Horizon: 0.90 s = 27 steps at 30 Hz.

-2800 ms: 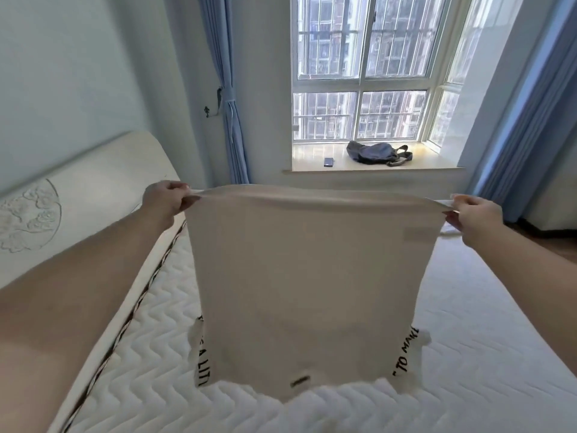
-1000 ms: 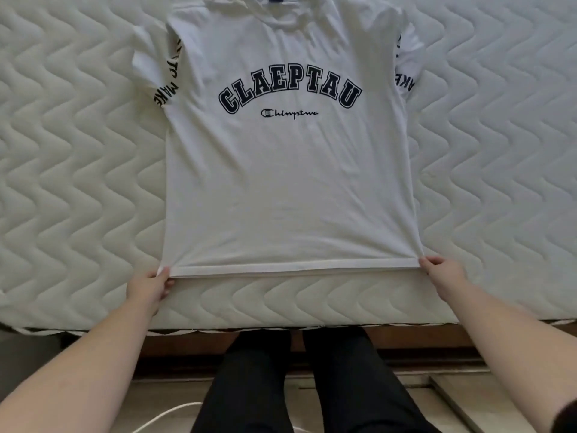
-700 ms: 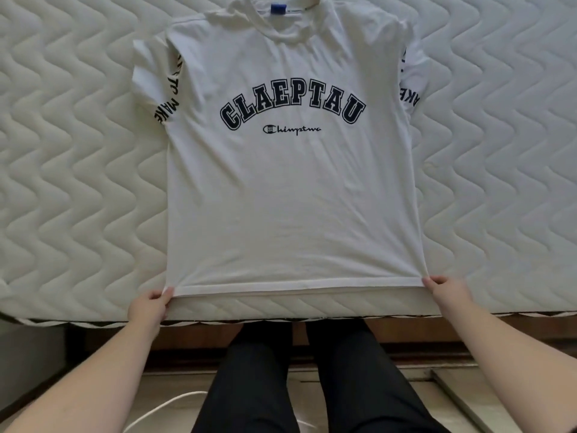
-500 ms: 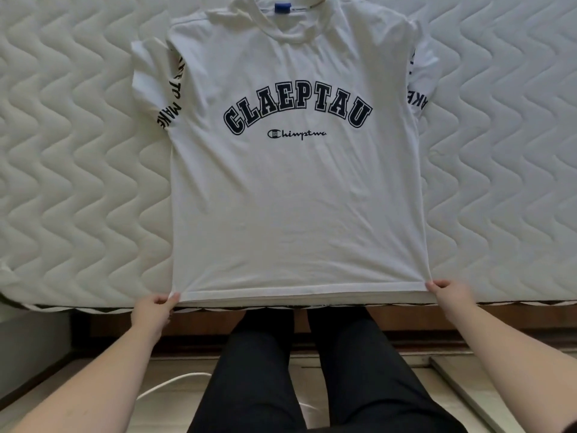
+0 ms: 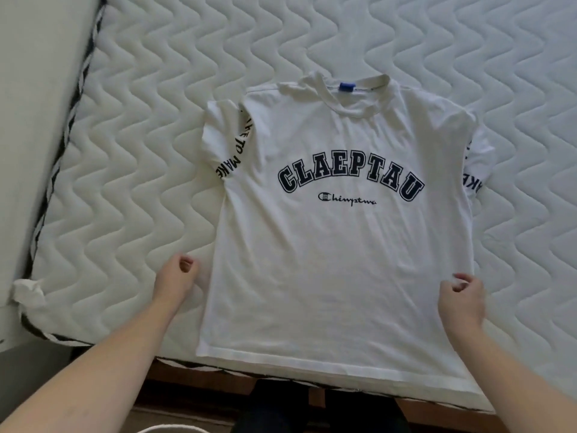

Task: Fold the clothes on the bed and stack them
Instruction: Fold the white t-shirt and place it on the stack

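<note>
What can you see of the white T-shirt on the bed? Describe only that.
The T-shirt is white, soft-looking knit, lying flat and face up on the quilted mattress, collar away from the person. Navy arched letters read CLAEPTAU above a small script logo; both short sleeves carry black lettering, and a blue tag shows inside the collar. Its hem overhangs the mattress edge. Neither hand grips it.

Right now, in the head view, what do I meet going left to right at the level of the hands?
Bed frame → mattress → left hand → T-shirt → right hand → mattress again.
</note>
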### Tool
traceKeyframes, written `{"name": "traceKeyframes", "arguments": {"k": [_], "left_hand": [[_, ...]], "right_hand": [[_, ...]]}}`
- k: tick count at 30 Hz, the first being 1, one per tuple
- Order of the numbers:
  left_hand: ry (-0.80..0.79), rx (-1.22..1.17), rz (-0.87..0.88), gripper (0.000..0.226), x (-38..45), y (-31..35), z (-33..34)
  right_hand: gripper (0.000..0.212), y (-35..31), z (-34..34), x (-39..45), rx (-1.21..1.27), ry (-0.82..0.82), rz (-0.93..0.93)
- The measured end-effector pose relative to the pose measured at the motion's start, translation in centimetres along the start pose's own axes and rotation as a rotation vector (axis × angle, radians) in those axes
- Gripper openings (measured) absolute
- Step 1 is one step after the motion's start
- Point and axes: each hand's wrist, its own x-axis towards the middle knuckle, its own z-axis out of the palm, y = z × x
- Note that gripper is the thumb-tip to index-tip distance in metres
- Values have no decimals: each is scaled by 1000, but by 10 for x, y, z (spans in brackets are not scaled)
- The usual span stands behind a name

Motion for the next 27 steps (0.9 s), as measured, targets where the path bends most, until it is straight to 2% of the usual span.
{"name": "traceKeyframes", "arguments": {"k": [6, 12, 18, 21, 24, 27], "left_hand": [[51, -147, 142, 21, 78, 79, -21], [30, -194, 219, 41, 139, 137, -27], [8, -245, 174, 59, 195, 182, -32], [-83, -261, 107, 69, 217, 198, -32], [-144, -142, 100, 62, 233, 206, -32], [-101, -128, 118, 44, 242, 203, -34]], "right_hand": [[28, -113, 62, 3, 95, -183, -199], [40, -198, 120, -8, 117, -412, -346], [49, -256, 171, -14, 13, -592, -457], [54, -282, 193, -13, -79, -636, -555], [61, -309, 211, -6, -179, -654, -648], [66, -334, 228, 6, -242, -678, -686]]}}
